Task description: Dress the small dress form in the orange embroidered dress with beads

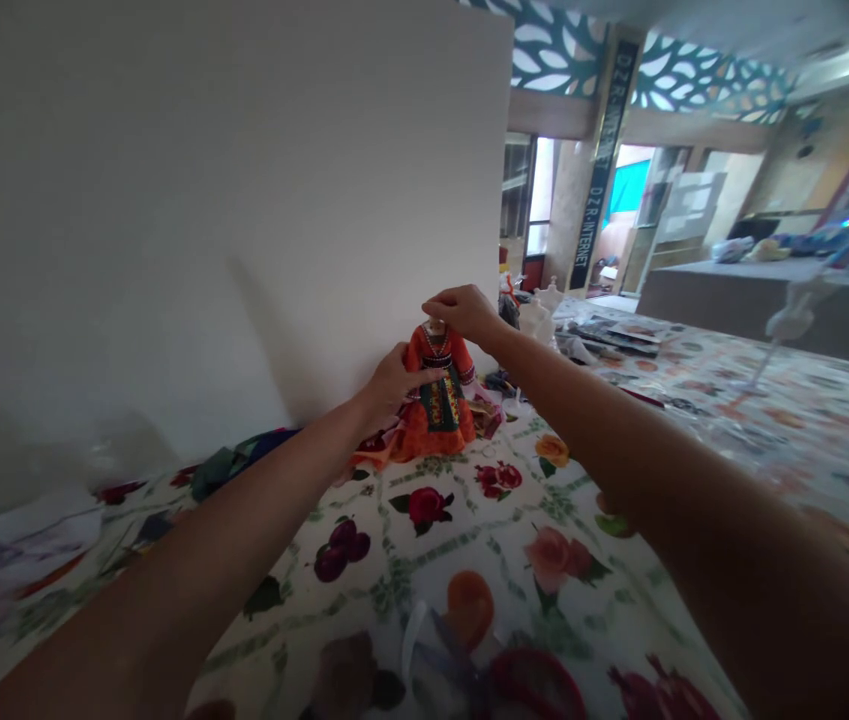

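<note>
Orange-dressed miniature mannequin (441,405) stands upright on the fruit-and-flower-print tablecloth (484,525), near the pale wall (319,200). Left hand (389,384) clasps its waist, thumb across the front; presumably this steadies it against tipping. Right hand (467,311) has fingertips drawn together at the neck; coming from above probably leaves the bodice unobstructed. Whether they pinch anything: cannot tell. Mannequin lies at 3 o'clock from the left hand, and at 7 o'clock, just below the right.
</note>
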Available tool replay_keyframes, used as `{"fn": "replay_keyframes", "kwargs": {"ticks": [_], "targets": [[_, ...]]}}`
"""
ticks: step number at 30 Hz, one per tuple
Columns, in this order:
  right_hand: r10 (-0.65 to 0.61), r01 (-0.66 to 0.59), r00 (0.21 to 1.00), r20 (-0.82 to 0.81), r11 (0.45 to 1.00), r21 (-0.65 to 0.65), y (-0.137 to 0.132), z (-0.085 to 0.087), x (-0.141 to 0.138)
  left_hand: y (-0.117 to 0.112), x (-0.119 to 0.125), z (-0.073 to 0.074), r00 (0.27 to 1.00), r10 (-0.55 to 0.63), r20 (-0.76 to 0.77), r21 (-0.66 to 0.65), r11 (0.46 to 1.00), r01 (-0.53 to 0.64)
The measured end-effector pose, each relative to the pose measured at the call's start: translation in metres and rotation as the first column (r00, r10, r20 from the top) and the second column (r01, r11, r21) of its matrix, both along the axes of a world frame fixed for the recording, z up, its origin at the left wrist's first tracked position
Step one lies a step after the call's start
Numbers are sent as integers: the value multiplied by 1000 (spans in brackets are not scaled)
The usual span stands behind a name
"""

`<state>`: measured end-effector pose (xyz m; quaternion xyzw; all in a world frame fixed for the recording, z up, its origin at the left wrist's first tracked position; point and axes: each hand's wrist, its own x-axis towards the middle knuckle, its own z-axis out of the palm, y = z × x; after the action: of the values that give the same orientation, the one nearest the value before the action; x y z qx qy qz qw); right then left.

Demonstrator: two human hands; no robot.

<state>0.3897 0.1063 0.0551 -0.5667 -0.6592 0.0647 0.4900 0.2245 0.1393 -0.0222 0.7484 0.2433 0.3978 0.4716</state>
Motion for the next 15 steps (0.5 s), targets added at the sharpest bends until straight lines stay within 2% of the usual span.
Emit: {"fn": "replay_keyframes", "kwargs": {"ticks": [7,15], "targets": [[-98,104,990,-104,993,48,-10,-16,25,15,-20,-4,998,45,-32,2,999,-45],[-121,106,963,-240,991,-77,-33,-54,45,28,-23,-1,973,232,-11,91,969,-230]]}}
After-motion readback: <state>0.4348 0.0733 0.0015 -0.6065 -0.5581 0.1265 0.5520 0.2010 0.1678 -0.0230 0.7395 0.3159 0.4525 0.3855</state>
